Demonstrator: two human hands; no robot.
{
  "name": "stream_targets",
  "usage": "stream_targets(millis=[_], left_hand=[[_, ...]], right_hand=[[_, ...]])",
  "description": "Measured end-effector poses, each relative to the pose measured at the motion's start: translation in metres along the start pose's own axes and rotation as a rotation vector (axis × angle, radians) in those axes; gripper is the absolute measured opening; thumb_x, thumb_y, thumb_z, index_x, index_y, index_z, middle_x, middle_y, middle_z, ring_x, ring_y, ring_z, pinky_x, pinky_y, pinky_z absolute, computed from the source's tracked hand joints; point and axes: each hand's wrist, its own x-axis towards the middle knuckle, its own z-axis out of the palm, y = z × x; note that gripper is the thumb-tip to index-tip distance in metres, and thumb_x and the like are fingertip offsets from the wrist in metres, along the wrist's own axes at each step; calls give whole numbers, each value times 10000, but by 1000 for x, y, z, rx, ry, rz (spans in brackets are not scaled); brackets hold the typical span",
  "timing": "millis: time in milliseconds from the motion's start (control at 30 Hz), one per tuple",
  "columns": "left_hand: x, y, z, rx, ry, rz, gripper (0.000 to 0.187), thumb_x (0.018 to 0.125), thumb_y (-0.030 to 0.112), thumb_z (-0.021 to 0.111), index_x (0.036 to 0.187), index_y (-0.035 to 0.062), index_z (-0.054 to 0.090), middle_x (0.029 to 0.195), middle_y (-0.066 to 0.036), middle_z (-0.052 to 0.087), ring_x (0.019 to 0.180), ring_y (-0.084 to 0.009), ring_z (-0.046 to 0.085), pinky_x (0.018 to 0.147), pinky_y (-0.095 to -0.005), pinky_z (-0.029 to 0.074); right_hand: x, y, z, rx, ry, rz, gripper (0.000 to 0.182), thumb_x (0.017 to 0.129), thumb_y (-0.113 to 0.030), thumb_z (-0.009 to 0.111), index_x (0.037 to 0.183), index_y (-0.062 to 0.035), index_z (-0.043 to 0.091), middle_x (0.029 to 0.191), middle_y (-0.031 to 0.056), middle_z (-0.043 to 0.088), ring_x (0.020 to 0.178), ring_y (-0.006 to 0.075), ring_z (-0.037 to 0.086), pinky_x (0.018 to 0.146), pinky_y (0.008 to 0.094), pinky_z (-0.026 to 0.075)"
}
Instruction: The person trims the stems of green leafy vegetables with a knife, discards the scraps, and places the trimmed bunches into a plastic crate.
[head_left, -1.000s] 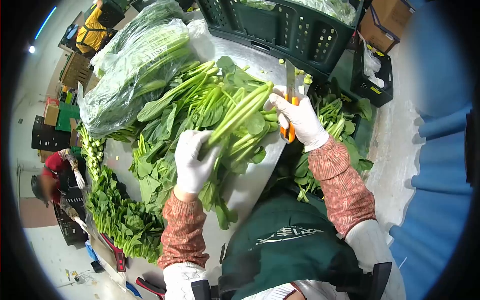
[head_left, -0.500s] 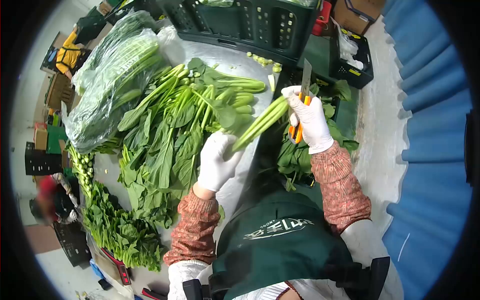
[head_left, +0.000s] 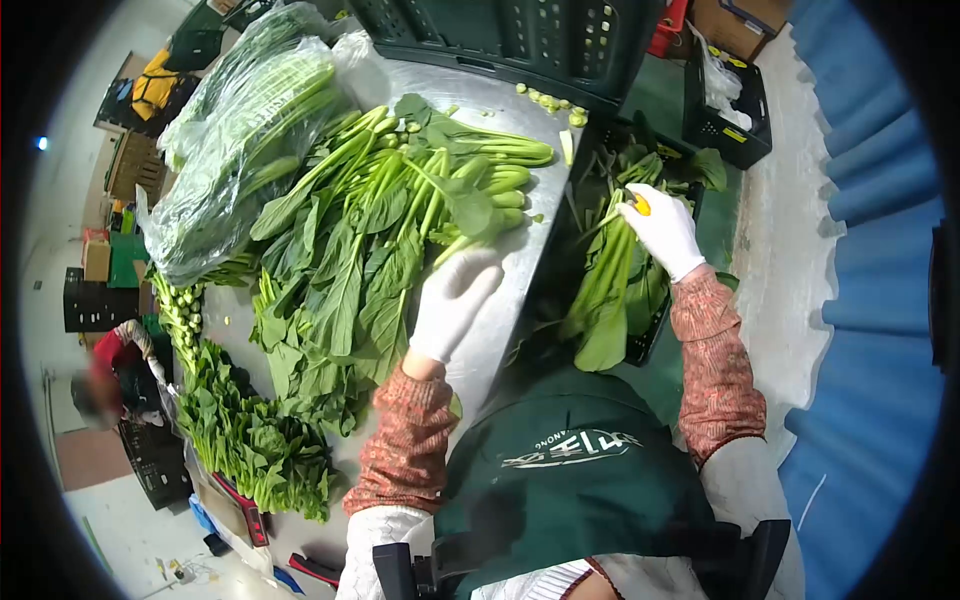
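Observation:
My left hand (head_left: 455, 300), in a white glove, reaches to the near edge of a pile of leafy green vegetables (head_left: 380, 225). Its thumb stands apart from its fingers, which touch the pale stem ends. My right hand (head_left: 665, 235), also gloved, is closed around an orange utility knife (head_left: 641, 204); only a bit of the handle shows and the blade is hidden. Beneath the right fingers, a bunch of greens (head_left: 610, 285) hangs leaves down over the dark crate (head_left: 645, 345) beside the table, its stem ends at the fingertips.
A clear bag of greens (head_left: 250, 140) lies left of the pile on the metal table (head_left: 515, 285). A green crate (head_left: 490, 45) stands at the back, with cut stem ends (head_left: 550, 100) before it. More greens (head_left: 255, 440) lie at left. A person (head_left: 120, 375) works at far left.
My right hand has carried the bunch from over the table edge to the crate, the knife turning out of sight. My left hand has let go of the bunch and moved to the pile.

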Motion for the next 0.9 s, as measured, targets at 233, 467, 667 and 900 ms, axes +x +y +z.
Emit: stream_targets(millis=[233, 467, 667, 900], left_hand=[[-24, -46, -5, -11, 48, -116, 275, 901, 153, 674, 1127, 0, 643, 1052, -58, 677, 984, -113, 624, 862, -271, 508], [-31, -48, -32, 174, 137, -56, 265, 883, 153, 674, 1107, 14, 648, 1033, -112, 688, 941, -193, 668, 844, -305, 513], [-27, -36, -64, 254, 265, 37, 256, 849, 114, 689, 1079, 10, 649, 1008, -137, 671, 928, -262, 655, 846, -325, 511], [4, -43, -47, 378, 145, 187, 286, 852, 111, 689, 1111, 1, 639, 983, -102, 669, 874, -175, 647, 805, -290, 511]], right_hand=[[28, -93, 68, 307, -269, -112, 411, 849, -295, 718, 1141, -15, 646, 915, 144, 711, 835, 219, 692, 758, 314, 525], [66, -134, 171, 167, -279, -247, 253, 830, -217, 656, 1019, -48, 643, 928, 153, 673, 880, 320, 664, 761, 378, 516], [27, -37, 88, 278, -368, 65, 214, 868, -188, 635, 1015, -33, 647, 914, 138, 688, 837, 271, 676, 765, 332, 521], [49, -50, 84, 172, -102, -56, 282, 863, -238, 661, 1097, -79, 667, 957, 170, 697, 869, 297, 696, 753, 355, 538]])
